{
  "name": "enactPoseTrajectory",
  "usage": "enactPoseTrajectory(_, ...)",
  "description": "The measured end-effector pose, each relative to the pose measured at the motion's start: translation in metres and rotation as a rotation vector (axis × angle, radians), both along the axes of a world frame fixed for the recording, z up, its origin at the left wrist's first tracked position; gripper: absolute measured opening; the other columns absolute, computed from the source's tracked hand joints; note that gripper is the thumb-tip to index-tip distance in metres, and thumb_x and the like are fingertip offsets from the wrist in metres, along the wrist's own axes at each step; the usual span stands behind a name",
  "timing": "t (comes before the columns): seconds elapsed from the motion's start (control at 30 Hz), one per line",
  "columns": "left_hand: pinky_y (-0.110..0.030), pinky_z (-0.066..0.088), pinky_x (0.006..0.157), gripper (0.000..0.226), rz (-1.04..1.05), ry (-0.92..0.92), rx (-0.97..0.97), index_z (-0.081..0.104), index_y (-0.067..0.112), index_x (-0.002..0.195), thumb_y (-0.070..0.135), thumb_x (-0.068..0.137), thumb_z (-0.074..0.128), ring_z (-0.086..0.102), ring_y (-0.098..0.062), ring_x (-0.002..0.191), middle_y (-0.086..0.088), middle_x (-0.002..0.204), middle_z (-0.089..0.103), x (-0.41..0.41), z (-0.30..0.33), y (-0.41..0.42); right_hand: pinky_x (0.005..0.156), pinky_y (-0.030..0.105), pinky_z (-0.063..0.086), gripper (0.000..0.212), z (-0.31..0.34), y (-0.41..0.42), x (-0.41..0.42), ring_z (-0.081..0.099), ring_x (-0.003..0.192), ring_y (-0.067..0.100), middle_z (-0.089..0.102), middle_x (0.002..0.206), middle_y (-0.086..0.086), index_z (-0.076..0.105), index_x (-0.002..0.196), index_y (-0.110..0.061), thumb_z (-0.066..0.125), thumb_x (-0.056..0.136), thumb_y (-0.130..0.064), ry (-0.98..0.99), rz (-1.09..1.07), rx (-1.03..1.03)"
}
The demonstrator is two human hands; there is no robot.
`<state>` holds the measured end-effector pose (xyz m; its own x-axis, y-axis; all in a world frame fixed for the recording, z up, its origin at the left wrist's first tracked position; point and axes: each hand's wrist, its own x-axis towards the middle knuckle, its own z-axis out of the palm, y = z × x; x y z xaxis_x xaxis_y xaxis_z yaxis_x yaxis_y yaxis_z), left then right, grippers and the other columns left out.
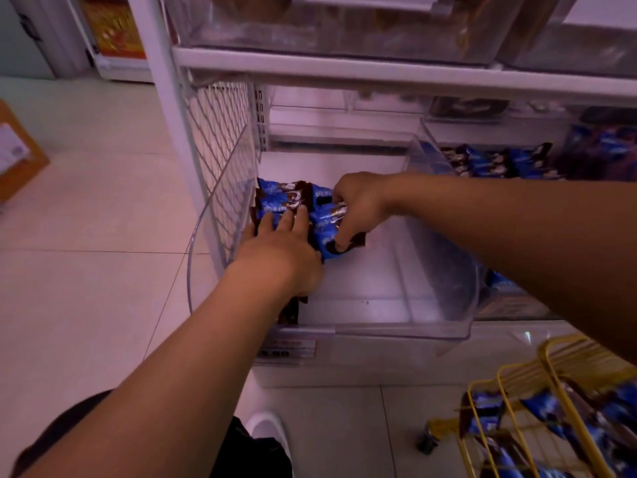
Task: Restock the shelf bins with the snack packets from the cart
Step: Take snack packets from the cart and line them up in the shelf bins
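Observation:
A clear plastic shelf bin [396, 327] sits on the lowest shelf, with a stack of blue and brown snack packets [275, 196] against its left wall. My left hand [281, 251] lies flat on the stack, fingers spread, pressing it. My right hand [360, 205] reaches in from the right and grips a blue snack packet [325, 229] at the stack's right side. The yellow wire cart [551, 374] at the lower right holds more blue packets [489, 414].
A neighbouring bin [499, 163] on the right holds more blue packets. A white wire mesh panel [220, 132] closes the shelf's left end. Upper shelf bins [344, 32] hang overhead. A cardboard box [17, 153] stands on the tiled floor at left.

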<state>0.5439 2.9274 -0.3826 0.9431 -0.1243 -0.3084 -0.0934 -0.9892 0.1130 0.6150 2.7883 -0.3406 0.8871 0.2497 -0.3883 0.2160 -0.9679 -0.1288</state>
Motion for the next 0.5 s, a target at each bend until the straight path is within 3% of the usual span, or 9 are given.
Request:
enactPoseTrajectory(0.13,-0.047,0.000,0.122,0.079,0.057,0.019,0.059,-0.021,0.022,0.154,0.037,0.100,0.036,-0.010,-0.029,0.151,0.000,0.165,-0.014,-0.001,0.003,-0.002,0.075,0.027,0.042,0.064,-0.007,0.010,0.000,0.056,0.094,0.022,0.059,0.118,0.008,0.048,0.128,-0.012,0.081,0.077,-0.032,-0.088,0.077,0.000)
enactPoseTrajectory(0.23,-0.048,0.000,0.122,0.080,0.082,0.050,0.067,-0.022,0.024,0.153,0.034,0.101,0.038,-0.011,-0.030,0.151,0.001,0.164,-0.016,-0.002,0.004,-0.005,0.082,0.026,0.033,0.044,-0.009,0.013,-0.006,0.049,0.097,0.022,0.057,0.123,0.011,0.049,0.130,-0.014,0.060,0.095,-0.039,-0.059,0.130,-0.150)
enactPoseTrajectory(0.33,-0.048,0.001,0.122,0.073,0.099,0.056,0.025,-0.020,0.026,0.154,0.036,0.103,0.031,-0.010,-0.030,0.151,0.001,0.165,-0.014,0.001,0.006,-0.004,0.104,0.037,0.035,0.032,-0.017,0.024,-0.009,0.049,0.110,0.026,0.056,0.125,0.012,0.051,0.129,-0.017,0.041,0.103,-0.034,-0.032,0.240,-0.391)
enactPoseTrajectory(0.43,-0.048,0.009,0.122,0.072,0.132,0.054,-0.052,-0.019,0.025,0.154,0.033,0.104,0.032,-0.002,-0.031,0.151,-0.001,0.166,-0.003,0.004,0.006,-0.002,0.113,0.055,0.028,0.041,-0.027,0.035,-0.008,0.040,0.129,0.038,0.047,0.136,0.017,0.041,0.143,-0.013,0.041,0.103,-0.024,-0.016,0.239,-0.521)
enactPoseTrajectory(0.5,-0.049,0.022,0.119,0.073,0.151,0.057,-0.068,-0.007,0.023,0.157,0.029,0.101,0.039,0.014,-0.034,0.149,-0.010,0.163,0.014,0.008,0.005,0.003,0.116,0.059,0.021,0.053,-0.029,0.034,-0.009,0.025,0.140,0.046,0.029,0.151,0.024,0.031,0.151,-0.007,0.047,0.102,-0.020,-0.054,0.236,-0.532)
